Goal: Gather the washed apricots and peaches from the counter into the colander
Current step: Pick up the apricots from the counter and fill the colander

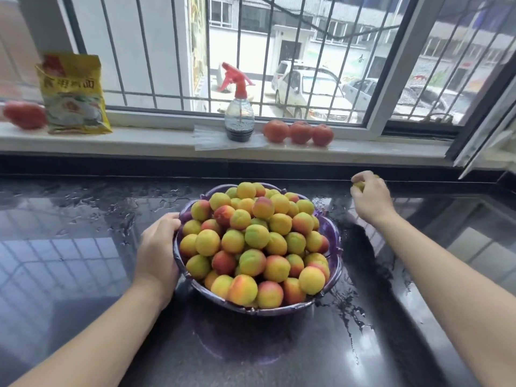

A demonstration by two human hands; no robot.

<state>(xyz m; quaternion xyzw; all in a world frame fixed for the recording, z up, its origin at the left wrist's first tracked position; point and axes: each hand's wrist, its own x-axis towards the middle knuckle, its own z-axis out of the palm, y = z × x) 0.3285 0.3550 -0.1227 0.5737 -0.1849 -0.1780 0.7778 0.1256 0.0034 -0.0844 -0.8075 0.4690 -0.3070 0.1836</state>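
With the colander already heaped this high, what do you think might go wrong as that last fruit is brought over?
1. The fruit pile is mounded above the rim of the purple colander, so adding the piece held in the right hand may send top fruit rolling off.
2. The dark counter is wet, with puddles around the colander; it might slide, though the left hand steadies its rim.
3. A fruit that rolls away could reach the counter's front edge and fall.

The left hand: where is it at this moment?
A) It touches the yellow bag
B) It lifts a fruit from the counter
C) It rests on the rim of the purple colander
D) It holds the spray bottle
C: the left hand lies against the left rim of the purple colander, its fingers curled over the edge.
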